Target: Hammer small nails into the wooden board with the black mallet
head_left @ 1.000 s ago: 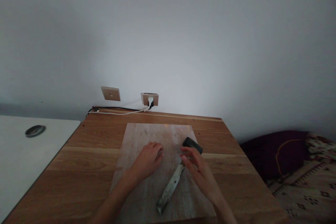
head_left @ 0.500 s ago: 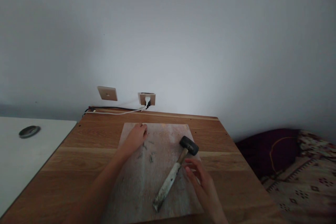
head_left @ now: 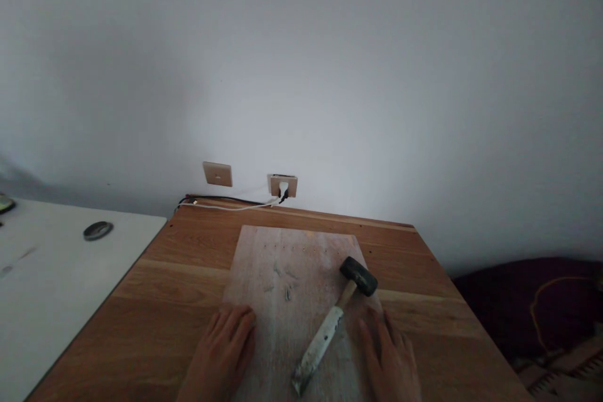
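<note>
A pale, worn wooden board [head_left: 268, 339] lies on the brown wooden table. Diagonally across it rests a mallet [head_left: 358, 275] with a black head and a white-wrapped handle, its head toward the far right. Several small nails [head_left: 287, 293] are scattered on the board's left half. Along the far side runs a row of small dots, nail heads or holes. My left hand [head_left: 223, 348] rests at the board's left edge, fingers lying down and holding nothing. My right hand [head_left: 391, 355] lies at the right edge beside the mallet handle, fingers apart and nothing in it.
The wooden table [head_left: 155, 301] meets a white wall with a wall plate [head_left: 217, 174] and a socket [head_left: 291, 186]. Cables [head_left: 230, 202] run along the table's back edge. A white surface [head_left: 61, 289] with a dark oval piece [head_left: 98, 230] is on the left. Purple fabric [head_left: 509, 301] lies at right.
My left hand has drawn back from the far part of the board to its left edge. My right hand has moved nearer to me at the right edge. The view has shifted slightly.
</note>
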The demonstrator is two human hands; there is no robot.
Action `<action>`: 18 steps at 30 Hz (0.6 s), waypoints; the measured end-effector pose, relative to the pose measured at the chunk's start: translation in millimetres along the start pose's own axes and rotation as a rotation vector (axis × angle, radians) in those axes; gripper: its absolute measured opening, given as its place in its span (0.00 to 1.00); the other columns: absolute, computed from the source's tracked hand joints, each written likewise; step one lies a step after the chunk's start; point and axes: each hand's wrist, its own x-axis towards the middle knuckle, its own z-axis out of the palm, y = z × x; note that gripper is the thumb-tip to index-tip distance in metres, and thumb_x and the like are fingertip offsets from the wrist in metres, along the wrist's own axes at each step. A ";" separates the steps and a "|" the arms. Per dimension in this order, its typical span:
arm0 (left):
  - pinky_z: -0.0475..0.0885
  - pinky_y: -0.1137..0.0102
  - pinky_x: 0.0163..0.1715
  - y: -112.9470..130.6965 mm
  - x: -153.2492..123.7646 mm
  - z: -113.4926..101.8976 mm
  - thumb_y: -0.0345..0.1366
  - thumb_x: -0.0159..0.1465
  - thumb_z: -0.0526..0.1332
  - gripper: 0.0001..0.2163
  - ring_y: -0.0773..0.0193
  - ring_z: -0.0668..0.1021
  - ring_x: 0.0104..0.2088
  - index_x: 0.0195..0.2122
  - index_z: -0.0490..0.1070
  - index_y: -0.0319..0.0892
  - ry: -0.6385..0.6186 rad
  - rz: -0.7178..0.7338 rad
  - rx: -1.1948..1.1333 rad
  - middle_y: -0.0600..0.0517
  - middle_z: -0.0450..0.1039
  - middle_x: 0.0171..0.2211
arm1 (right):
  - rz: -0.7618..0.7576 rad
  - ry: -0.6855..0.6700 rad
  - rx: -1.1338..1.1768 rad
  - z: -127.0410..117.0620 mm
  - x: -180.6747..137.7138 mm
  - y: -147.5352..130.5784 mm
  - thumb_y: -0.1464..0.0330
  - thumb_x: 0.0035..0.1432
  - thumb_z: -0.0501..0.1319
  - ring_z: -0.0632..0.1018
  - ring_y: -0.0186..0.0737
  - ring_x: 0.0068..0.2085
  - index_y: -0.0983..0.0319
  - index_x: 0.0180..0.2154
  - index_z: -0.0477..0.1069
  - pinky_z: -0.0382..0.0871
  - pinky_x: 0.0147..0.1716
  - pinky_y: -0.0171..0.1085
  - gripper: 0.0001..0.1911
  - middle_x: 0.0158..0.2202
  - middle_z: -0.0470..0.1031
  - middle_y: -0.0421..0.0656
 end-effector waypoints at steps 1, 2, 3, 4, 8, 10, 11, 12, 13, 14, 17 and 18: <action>0.75 0.67 0.47 2.1 -13.7 -2.8 0.34 0.73 0.52 0.12 0.60 0.81 0.44 0.49 0.73 0.47 0.008 0.057 0.028 0.51 0.81 0.45 | -0.025 -0.014 0.022 3.1 0.9 2.0 0.52 0.74 0.33 0.76 0.67 0.59 0.58 0.52 0.79 0.70 0.51 0.65 0.38 0.58 0.77 0.57; 0.76 0.68 0.48 3.2 -25.3 -5.3 0.35 0.73 0.52 0.12 0.61 0.81 0.46 0.52 0.73 0.47 0.001 0.084 0.056 0.51 0.81 0.48 | -0.037 -0.029 0.050 5.1 3.0 1.2 0.52 0.74 0.31 0.77 0.66 0.58 0.58 0.51 0.80 0.70 0.52 0.65 0.40 0.57 0.78 0.57; 0.76 0.69 0.49 2.7 -34.7 -7.6 0.36 0.73 0.52 0.14 0.61 0.81 0.49 0.55 0.72 0.46 -0.005 0.085 0.081 0.50 0.81 0.51 | -0.032 -0.042 0.075 6.1 6.1 -3.0 0.51 0.73 0.31 0.77 0.66 0.57 0.59 0.52 0.80 0.70 0.52 0.65 0.41 0.57 0.78 0.58; 0.76 0.69 0.50 0.3 -42.2 -9.7 0.36 0.73 0.52 0.15 0.60 0.80 0.51 0.57 0.71 0.46 -0.009 0.057 0.104 0.49 0.79 0.54 | -0.007 -0.049 0.100 6.0 9.9 -10.6 0.50 0.73 0.33 0.78 0.65 0.57 0.60 0.53 0.79 0.71 0.53 0.64 0.40 0.57 0.78 0.58; 0.76 0.63 0.55 -27.8 -61.6 -17.0 0.40 0.73 0.51 0.17 0.55 0.78 0.57 0.58 0.71 0.45 0.014 -0.142 0.217 0.45 0.74 0.61 | 0.134 -0.124 0.289 -0.7 27.7 -67.2 0.45 0.71 0.45 0.79 0.59 0.56 0.63 0.56 0.76 0.74 0.56 0.57 0.35 0.55 0.79 0.57; 0.74 0.55 0.58 -48.0 -68.0 -22.5 0.40 0.72 0.50 0.17 0.51 0.77 0.59 0.56 0.73 0.45 -0.022 -0.211 0.286 0.43 0.74 0.61 | 0.147 -0.206 0.447 -5.2 35.4 -99.5 0.45 0.71 0.47 0.79 0.56 0.57 0.63 0.56 0.76 0.73 0.59 0.53 0.34 0.56 0.79 0.56; 0.72 0.50 0.60 -57.8 -70.6 -26.6 0.40 0.72 0.50 0.17 0.49 0.76 0.59 0.55 0.74 0.44 -0.057 -0.253 0.318 0.42 0.74 0.60 | 0.145 -0.249 0.513 -6.8 38.5 -113.8 0.46 0.71 0.47 0.79 0.54 0.57 0.63 0.57 0.76 0.73 0.59 0.51 0.34 0.57 0.79 0.55; 0.69 0.45 0.61 -66.9 -72.8 -31.8 0.40 0.72 0.49 0.18 0.46 0.75 0.61 0.53 0.75 0.43 -0.096 -0.305 0.348 0.41 0.75 0.59 | 0.139 -0.282 0.560 -7.9 41.2 -126.0 0.47 0.71 0.47 0.79 0.52 0.58 0.62 0.57 0.75 0.73 0.59 0.49 0.33 0.57 0.78 0.53; 0.67 0.41 0.62 -75.1 -74.8 -37.8 0.39 0.71 0.49 0.18 0.44 0.73 0.62 0.52 0.76 0.43 -0.132 -0.360 0.377 0.40 0.75 0.58 | 0.130 -0.301 0.588 -8.2 43.2 -136.0 0.47 0.71 0.48 0.79 0.51 0.58 0.61 0.57 0.75 0.73 0.59 0.48 0.31 0.58 0.78 0.52; 0.65 0.37 0.62 -82.4 -76.6 -44.6 0.38 0.71 0.48 0.19 0.41 0.72 0.63 0.52 0.77 0.42 -0.169 -0.414 0.403 0.39 0.75 0.58 | 0.116 -0.305 0.599 -7.6 44.8 -143.9 0.48 0.71 0.49 0.78 0.50 0.59 0.60 0.58 0.75 0.73 0.60 0.48 0.30 0.59 0.77 0.51; 0.60 0.29 0.61 -102.0 -81.9 -65.2 0.32 0.69 0.45 0.22 0.34 0.64 0.68 0.51 0.78 0.41 -0.229 -0.551 0.484 0.36 0.71 0.62 | 0.029 -0.276 0.578 -2.3 46.7 -158.4 0.53 0.72 0.51 0.76 0.49 0.62 0.58 0.58 0.75 0.71 0.62 0.47 0.26 0.62 0.74 0.49; 0.59 0.28 0.60 -108.7 -83.6 -71.0 0.30 0.69 0.44 0.23 0.32 0.62 0.69 0.51 0.78 0.40 -0.232 -0.584 0.505 0.36 0.69 0.63 | -0.018 -0.275 0.566 0.0 46.7 -161.6 0.55 0.72 0.51 0.75 0.48 0.63 0.58 0.59 0.75 0.70 0.63 0.47 0.24 0.63 0.74 0.48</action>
